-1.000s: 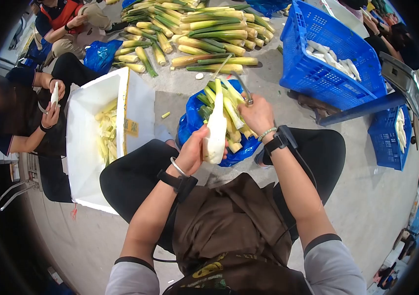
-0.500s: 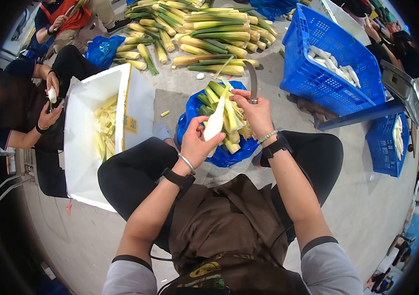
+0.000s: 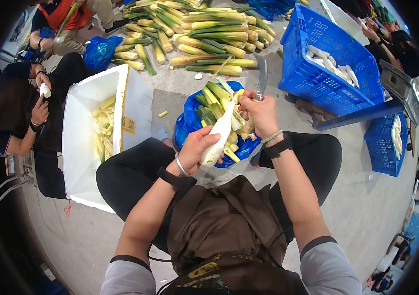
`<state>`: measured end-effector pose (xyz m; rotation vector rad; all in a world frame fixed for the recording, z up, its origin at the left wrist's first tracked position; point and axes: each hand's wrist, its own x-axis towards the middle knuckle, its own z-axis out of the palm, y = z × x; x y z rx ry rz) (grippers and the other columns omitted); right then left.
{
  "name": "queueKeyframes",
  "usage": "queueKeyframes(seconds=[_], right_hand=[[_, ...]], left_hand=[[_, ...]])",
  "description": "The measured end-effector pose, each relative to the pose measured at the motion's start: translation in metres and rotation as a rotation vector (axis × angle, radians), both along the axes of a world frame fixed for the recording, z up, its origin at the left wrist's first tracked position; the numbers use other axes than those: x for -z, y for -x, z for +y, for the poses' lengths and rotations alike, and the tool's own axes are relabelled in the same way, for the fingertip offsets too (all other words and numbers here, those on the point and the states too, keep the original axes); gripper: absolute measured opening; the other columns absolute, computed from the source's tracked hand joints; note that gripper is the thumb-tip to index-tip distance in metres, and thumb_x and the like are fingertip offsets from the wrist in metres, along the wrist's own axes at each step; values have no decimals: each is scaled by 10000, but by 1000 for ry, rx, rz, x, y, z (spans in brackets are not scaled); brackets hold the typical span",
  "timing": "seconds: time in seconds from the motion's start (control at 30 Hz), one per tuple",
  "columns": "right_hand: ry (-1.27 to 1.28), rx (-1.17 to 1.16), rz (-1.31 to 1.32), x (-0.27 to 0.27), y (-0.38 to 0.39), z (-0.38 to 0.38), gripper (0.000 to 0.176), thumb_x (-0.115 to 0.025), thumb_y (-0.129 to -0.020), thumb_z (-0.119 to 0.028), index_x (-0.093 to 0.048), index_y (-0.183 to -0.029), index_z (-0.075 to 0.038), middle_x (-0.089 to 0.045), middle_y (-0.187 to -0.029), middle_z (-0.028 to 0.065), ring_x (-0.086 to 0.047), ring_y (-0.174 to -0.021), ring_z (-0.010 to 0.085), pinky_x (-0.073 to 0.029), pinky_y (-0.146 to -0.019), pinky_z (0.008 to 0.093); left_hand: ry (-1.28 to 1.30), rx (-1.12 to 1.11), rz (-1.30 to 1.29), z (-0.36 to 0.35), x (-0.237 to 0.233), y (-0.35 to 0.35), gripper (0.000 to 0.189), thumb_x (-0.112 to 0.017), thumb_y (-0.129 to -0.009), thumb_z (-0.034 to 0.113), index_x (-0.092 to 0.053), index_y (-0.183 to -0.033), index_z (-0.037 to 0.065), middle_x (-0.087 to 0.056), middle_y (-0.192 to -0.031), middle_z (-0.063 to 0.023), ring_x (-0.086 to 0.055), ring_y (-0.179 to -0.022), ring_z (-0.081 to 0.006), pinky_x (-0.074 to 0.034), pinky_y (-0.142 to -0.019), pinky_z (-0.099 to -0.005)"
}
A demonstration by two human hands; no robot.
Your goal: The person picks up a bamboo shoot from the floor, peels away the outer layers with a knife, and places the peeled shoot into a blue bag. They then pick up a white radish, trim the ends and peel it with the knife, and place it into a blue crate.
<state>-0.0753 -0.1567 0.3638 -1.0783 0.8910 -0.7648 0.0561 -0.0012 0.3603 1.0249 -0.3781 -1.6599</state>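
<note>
My left hand (image 3: 195, 148) is closed round the thick end of a peeled white water bamboo shoot (image 3: 224, 127), tilted with its thin greenish tip up and to the right. In my right hand (image 3: 261, 115) is a curved knife (image 3: 262, 73), blade pointing up and away from me. The fingers of that hand also pinch the tip of the shoot. Below both hands, a blue plastic bag (image 3: 182, 129) between my legs holds green and yellow husks (image 3: 215, 96).
Unpeeled shoots (image 3: 219, 34) lie piled on the floor ahead. At left stands a white foam box (image 3: 140, 98) with husks inside. Blue crates (image 3: 298, 73) (image 3: 384, 160) at right hold white shoots. A co-worker's hands (image 3: 40, 110) work at far left; other people sit farther back.
My left hand has drawn the shoot down towards me, and it now shows more of its length. My right hand has moved slightly down and now pinches the tip; the knife blade has turned.
</note>
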Motion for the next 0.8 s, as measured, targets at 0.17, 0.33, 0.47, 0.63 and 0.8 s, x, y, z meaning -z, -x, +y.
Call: queueKeyframes(seconds=[0.17, 0.33, 0.47, 0.63, 0.8], right_hand=[[-185, -4, -110, 5, 0, -5, 112, -652, -798, -83, -617, -849, 10, -611, -735, 52, -532, -544, 85, -430, -464, 209], [-81, 193, 73, 2, 4, -20, 153, -639, -799, -94, -630, -910, 11, -614, -727, 35, -521, -579, 66, -405, -458, 205], [171, -74, 480, 13, 6, -10, 195, -708, -741, -139, -664, -870, 1, -641, -738, 45, -533, -545, 95, -450, -494, 233], [18, -103, 159, -7, -3, 0, 260, -659, -826, -248, -657, -866, 9, -651, -721, 34, -573, -595, 79, -446, -505, 214], [678, -176, 576, -12, 1, 3, 194, -624, -826, -244, -671, -872, -62, -651, -653, 119, -628, -573, 240, -498, -555, 343]], left_hand=[[52, 136, 209, 2, 6, -6, 536, -498, -885, 392, -480, -1204, -39, -592, -806, -86, -607, -596, -180, -504, -514, -285], [132, 194, 217, 9, -1, -9, 625, -465, -869, 450, -430, -1272, -27, -573, -861, -88, -581, -579, -194, -467, -506, -280], [29, -95, 125, 0, -4, -8, 546, -407, -923, 410, -416, -1295, 11, -583, -944, -94, -610, -712, -177, -513, -614, -287], [72, -90, -243, -1, -2, -8, 390, -457, -943, 296, -477, -1230, 32, -619, -880, -79, -600, -720, -132, -507, -641, -260], [51, -145, -477, -1, 7, -12, 338, -527, -922, 254, -542, -1172, 27, -630, -860, -48, -580, -698, -86, -479, -621, -225]])
